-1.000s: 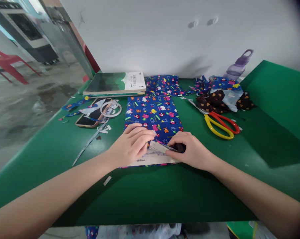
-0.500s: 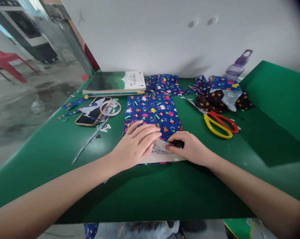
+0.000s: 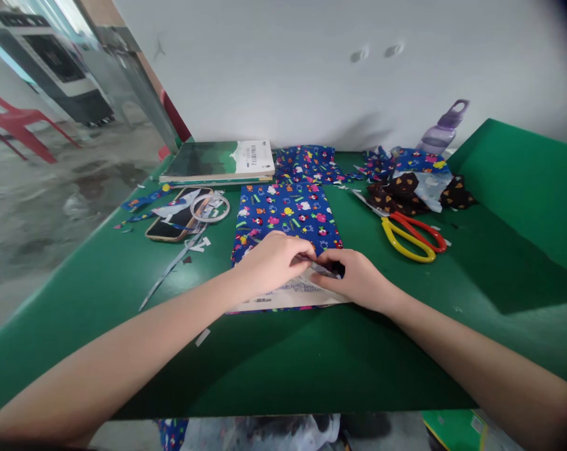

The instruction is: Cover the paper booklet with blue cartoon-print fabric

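A blue cloth (image 3: 287,213) printed with cartoon figures lies at the middle of the table, with a pale printed sheet (image 3: 292,295) over its near part. My left hand (image 3: 276,260) is above the sheet, thumb and forefinger closed in a pinch on something I cannot make out. Close by on the right, my right hand (image 3: 361,275) rests at the sheet's right side. Its thumb and fingertips close in toward the left ones, near a whitish raised bit of the sheet. What lies right between the fingertips is hidden.
Red-and-yellow-handled scissors (image 3: 408,238) lie to the right, below brown and blue cloth scraps (image 3: 405,191) and a purple bottle (image 3: 440,131). On the left are a phone (image 3: 170,224), a tape roll (image 3: 210,208) and stacked books (image 3: 208,160). The green table's (image 3: 283,369) front edge runs below.
My left hand has gone from lying spread over the cloth and sheet to a pinch beside my right fingertips, uncovering more of the sheet. My right hand has hardly moved. The view shifted slightly.
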A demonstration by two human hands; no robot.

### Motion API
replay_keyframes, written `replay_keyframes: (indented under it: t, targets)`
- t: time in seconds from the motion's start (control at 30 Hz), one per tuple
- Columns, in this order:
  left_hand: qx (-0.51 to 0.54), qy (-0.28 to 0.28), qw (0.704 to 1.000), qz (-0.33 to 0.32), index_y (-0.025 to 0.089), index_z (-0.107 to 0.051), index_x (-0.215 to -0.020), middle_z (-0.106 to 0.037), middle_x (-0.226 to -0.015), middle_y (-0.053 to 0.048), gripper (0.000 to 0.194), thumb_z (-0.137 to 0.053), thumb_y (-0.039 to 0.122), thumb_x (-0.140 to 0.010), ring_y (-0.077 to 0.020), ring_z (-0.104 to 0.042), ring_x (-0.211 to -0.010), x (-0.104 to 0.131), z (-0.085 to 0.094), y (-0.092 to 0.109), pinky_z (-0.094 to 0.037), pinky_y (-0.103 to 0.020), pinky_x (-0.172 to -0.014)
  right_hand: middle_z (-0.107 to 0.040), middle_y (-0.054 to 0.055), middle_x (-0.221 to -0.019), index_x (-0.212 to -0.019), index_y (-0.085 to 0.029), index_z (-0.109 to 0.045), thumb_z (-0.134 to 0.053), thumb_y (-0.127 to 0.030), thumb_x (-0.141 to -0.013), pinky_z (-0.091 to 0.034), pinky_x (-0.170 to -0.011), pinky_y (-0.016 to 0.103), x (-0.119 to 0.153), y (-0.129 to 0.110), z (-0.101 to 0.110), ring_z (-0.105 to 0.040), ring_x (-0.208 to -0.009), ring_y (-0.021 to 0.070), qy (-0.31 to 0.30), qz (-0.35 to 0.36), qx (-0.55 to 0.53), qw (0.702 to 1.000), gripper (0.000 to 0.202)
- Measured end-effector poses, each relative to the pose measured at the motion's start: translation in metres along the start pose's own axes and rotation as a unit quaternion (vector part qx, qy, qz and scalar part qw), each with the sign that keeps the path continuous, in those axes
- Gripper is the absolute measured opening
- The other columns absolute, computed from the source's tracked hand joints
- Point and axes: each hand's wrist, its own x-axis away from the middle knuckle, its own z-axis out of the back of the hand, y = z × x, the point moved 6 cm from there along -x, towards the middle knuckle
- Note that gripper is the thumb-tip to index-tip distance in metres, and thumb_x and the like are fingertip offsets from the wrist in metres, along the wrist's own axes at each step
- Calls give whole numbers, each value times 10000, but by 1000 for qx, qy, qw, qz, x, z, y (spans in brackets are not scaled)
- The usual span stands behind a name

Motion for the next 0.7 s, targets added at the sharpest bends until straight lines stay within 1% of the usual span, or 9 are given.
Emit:
replay_keyframes:
  t: [0.07, 0.1, 0.23, 0.3, 0.47, 0.57, 0.7]
  targets:
    - [25, 20, 999, 12, 209, -650, -923, -692, -842, 0, 148, -532, 178, -839, -146, -630, -771, 3, -4, -5, -480, -283, -684, -535, -33, -663, -743, -190, -586, -598, -329, -755, -337, -563, 231, 0, 0, 0, -451, -614, 107, 7, 0, -6, 1000, 139]
    - [35, 33, 999, 14, 202, -643, -943, -695, -863, -8, 157, -532, 178, -835, -145, -634, -782, 4, -5, -7, -491, -281, -685, -544, -30, -666, -743, -189, -590, -597, -329, -753, -342, -565, 231, 1, 0, 0, -458, -617, 108, 9, 0, -8, 1000, 140]
    - [38, 94, 995, 4, 184, -614, -992, -700, -903, -32, 177, -525, 186, -839, -156, -645, -802, 7, -7, -6, -516, -318, -737, -581, -17, -696, -779, -185, -619, -563, -311, -772, -364, -584, 242, 1, 0, 2, -484, -638, 118, 13, -2, -19, 1000, 139]
    - [32, 110, 993, 0, 185, -606, -1002, -699, -900, -31, 179, -524, 184, -843, -159, -646, -810, 8, -7, -4, -511, -340, -771, -598, -11, -717, -793, -185, -630, -542, -282, -780, -377, -605, 250, 1, 0, 3, -499, -656, 124, 15, -6, -26, 1000, 131]
    - [34, 129, 991, -5, 188, -588, -1027, -691, -873, -20, 200, -515, 170, -842, -157, -638, -822, 10, -8, -4, -490, -362, -823, -625, -2, -739, -790, -185, -633, -529, -277, -800, -404, -634, 259, 0, 2, 3, -527, -681, 129, 15, -19, -52, 998, 139]
    - [30, 134, 990, -14, 190, -576, -1036, -690, -879, -17, 210, -511, 160, -839, -156, -634, -827, 11, -9, -3, -466, -381, -865, -631, -2, -740, -788, -192, -628, -534, -292, -809, -418, -646, 261, 0, 3, 3, -539, -686, 130, 24, -11, -60, 998, 139]
    - [27, 134, 990, -21, 199, -566, -1042, -689, -871, -9, 221, -507, 151, -835, -153, -633, -820, 12, -11, -4, -448, -384, -883, -653, -1, -788, -792, -202, -623, -560, -253, -784, -440, -695, 267, 0, 2, 4, -575, -734, 137, 42, 8, -53, 998, 82]
